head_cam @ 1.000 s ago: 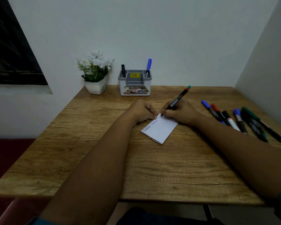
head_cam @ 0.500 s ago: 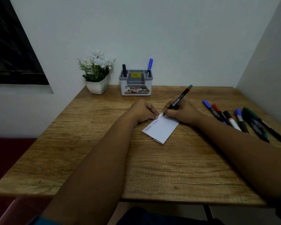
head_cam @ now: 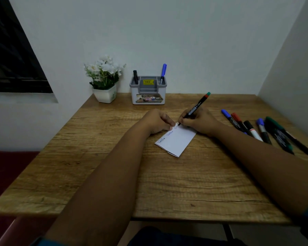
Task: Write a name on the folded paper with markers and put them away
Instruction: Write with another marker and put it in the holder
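a person's two bare forearms reach across a wooden table (head_cam: 114,174) toward a folded paper (head_cam: 178,142) lying slantwise near the middle. the left hand (head_cam: 158,122) rests on the paper's far left edge, fingers curled down and pressing it flat. the right hand (head_cam: 199,122) pinches a black marker (head_cam: 194,108) with a green end cap, its fingers closed around the barrel and the tip touching the paper's far corner. handwritten words run along the paper's left edge. to the right of the right arm, a row of capped markers (head_cam: 267,130) lies on the table: blue, red, black and green ones side by side. at the back, against the wall, stands a grey pen holder (head_cam: 148,91) with a black marker and a blue marker upright in it. just to its left sits a white pot of white flowers (head_cam: 105,77).
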`<act>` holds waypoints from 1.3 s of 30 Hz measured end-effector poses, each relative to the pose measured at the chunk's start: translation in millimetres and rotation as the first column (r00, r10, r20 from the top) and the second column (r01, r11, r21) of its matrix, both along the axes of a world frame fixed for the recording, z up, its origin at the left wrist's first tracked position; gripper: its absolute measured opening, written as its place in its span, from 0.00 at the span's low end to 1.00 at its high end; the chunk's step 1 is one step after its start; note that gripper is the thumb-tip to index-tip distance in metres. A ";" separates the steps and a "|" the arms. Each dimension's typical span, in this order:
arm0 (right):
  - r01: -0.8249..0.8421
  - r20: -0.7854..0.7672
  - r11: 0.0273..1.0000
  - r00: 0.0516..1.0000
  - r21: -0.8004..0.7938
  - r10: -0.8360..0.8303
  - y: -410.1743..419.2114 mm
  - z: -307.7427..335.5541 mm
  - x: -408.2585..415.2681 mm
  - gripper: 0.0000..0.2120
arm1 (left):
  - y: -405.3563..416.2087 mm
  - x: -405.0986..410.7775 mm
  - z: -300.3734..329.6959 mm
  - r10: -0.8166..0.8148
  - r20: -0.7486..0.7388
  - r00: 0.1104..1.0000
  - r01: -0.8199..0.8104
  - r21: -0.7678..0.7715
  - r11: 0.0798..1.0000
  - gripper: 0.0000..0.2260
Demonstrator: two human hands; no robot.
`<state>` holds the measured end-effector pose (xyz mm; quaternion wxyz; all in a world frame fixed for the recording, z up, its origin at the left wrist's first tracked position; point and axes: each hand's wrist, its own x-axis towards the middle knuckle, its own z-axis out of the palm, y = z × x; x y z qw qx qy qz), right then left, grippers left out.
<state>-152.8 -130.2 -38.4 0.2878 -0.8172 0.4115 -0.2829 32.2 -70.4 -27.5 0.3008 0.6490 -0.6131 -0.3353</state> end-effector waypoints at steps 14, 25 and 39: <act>0.025 -0.020 0.998 0.999 -0.051 -0.027 -2.1 -0.6 -0.3 0.03 | 3.2 -0.9 2.2 -0.017 0.006 1.000 0.017 -0.014 1.000 0.09; 0.067 0.005 0.998 0.998 -0.012 -0.067 -1.0 -0.2 0.4 0.03 | 2.7 -0.4 2.6 -0.011 0.012 1.000 0.011 -0.013 1.000 0.09; 0.243 0.327 0.966 0.909 0.087 -0.258 6.7 6.9 -3.0 0.02 | -0.1 -0.3 3.4 0.082 -0.099 0.992 -0.084 -0.018 0.996 0.06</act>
